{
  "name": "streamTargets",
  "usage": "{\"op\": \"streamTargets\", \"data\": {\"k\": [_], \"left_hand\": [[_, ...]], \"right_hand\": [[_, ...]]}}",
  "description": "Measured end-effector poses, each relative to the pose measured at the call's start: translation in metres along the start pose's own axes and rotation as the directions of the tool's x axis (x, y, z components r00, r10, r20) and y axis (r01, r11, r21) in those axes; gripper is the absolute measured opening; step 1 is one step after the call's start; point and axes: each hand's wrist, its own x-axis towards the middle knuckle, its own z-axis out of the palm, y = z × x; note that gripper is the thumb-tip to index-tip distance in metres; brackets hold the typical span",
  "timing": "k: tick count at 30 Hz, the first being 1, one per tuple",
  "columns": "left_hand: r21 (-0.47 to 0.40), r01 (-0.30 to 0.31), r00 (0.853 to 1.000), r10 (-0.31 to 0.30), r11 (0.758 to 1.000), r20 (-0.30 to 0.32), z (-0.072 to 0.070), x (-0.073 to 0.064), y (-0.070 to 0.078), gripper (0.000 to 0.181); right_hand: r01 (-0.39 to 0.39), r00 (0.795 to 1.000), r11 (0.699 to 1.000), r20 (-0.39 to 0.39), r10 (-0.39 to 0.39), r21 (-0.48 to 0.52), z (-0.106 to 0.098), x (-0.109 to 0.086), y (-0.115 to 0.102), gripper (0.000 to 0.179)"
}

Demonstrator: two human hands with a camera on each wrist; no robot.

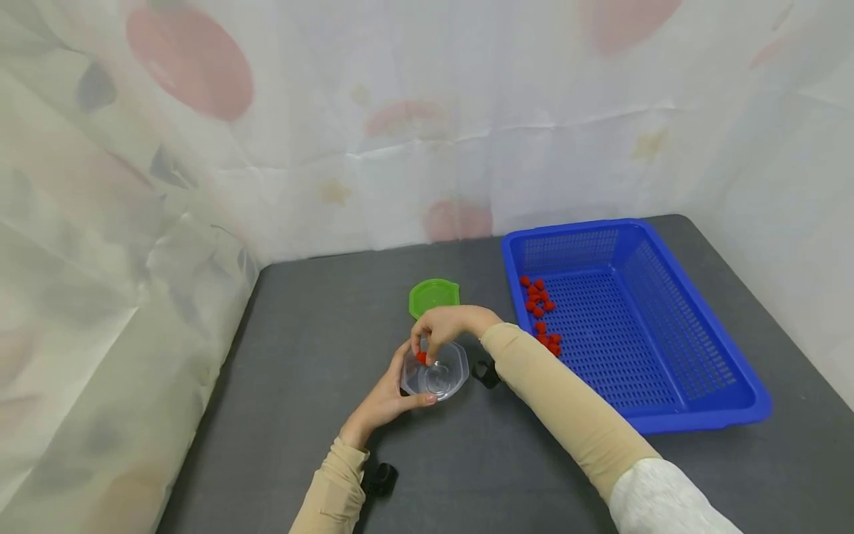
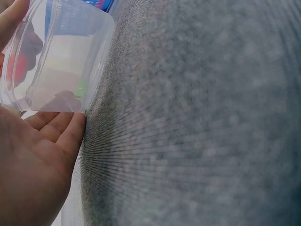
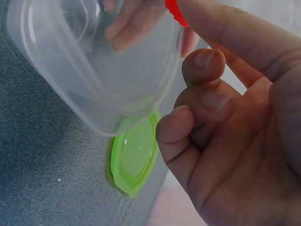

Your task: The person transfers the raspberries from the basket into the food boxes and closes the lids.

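A clear plastic container [image 1: 448, 371] stands on the grey table, its open top facing up. My left hand [image 1: 382, 404] holds it from the left, thumb along the near side and fingers round the far side. In the left wrist view the same hand [image 2: 37, 160] cups the container's wall [image 2: 66, 56]. Over the container's opening, my right hand [image 1: 448, 326] pinches a small red piece [image 1: 422, 357] between thumb and finger. The right wrist view shows the red piece's ridged edge [image 3: 176, 11]; its exact kind is unclear. The other right fingers [image 3: 176, 125] are curled.
A green lid [image 1: 434, 294] lies on the table just behind the container. To the right stands a blue perforated basket [image 1: 694, 297] with several small red pieces [image 1: 537, 297] along its left side. A patterned curtain [image 1: 427, 178] hangs behind the table and at its left.
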Motion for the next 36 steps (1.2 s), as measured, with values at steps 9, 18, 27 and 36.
{"op": "streamTargets", "data": {"k": [9,18,27,36], "left_hand": [[0.032,-0.011,1.000,0.011,0.999,-0.002,-0.001,-0.003,0.002,0.095],[0.035,-0.013,1.000,0.014,0.999,-0.022,0.001,0.007,-0.021,0.097],[0.027,-0.042,0.998,0.044,0.999,-0.050,0.004,0.011,-0.037,0.096],[0.024,-0.022,0.998,0.023,0.999,-0.050,0.004,0.010,-0.032,0.096]], "right_hand": [[-0.028,1.000,1.000,-0.005,0.028,0.006,0.007,0.008,0.006,0.018],[-0.020,1.000,0.999,-0.009,0.019,-0.034,0.009,0.008,0.013,0.020],[-0.031,0.999,0.998,-0.022,0.030,-0.061,0.011,0.008,0.014,0.023],[-0.042,0.999,0.995,-0.036,0.039,-0.086,0.011,0.007,0.011,0.025]]}}
